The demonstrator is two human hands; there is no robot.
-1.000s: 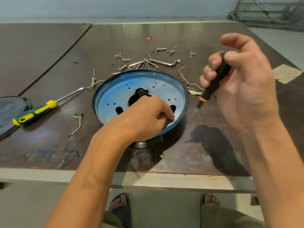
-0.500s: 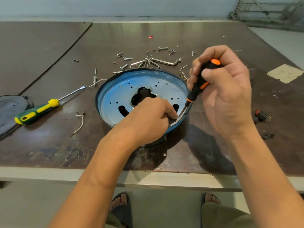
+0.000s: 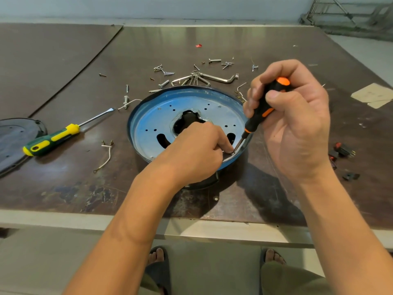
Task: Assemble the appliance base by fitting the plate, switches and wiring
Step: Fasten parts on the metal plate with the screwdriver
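A round blue-filmed metal plate point(image 3: 157, 118) sits in the black appliance base point(image 3: 204, 183) at the table's middle. My left hand point(image 3: 197, 152) lies over the plate's near side, its fingertips pinching a small screw point(image 3: 232, 152) at the right rim. My right hand point(image 3: 291, 116) grips a black-and-orange screwdriver point(image 3: 258, 111), tilted, with its tip on that screw. Black switches with red parts point(image 3: 342, 150) lie on the table at the right. A short white wire point(image 3: 106, 156) lies left of the plate.
A green-and-yellow screwdriver point(image 3: 53, 139) lies at the left, beside a dark round cover point(image 3: 12, 141) at the table's edge. Loose screws point(image 3: 163, 70) and hex keys point(image 3: 212, 78) are scattered behind the plate. Tape patches point(image 3: 374, 95) sit far right.
My right hand came down and left with the black-and-orange screwdriver, turning it tip-down until it met the screw at the plate's right rim. My left hand stayed on the plate.
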